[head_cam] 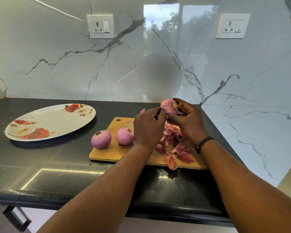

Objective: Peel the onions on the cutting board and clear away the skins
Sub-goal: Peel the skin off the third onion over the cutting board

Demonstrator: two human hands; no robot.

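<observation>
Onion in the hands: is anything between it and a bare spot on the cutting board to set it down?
Partly. Below the onion the skins cover the right of the cutting board; two peeled onions sit left. Bare wood shows along the board's front left.

Soft daylight, glossy glare, edges warped.

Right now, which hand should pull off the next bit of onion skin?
The left hand. Its fingers already pinch at the held onion, which the right hand grips above the cutting board.
</observation>
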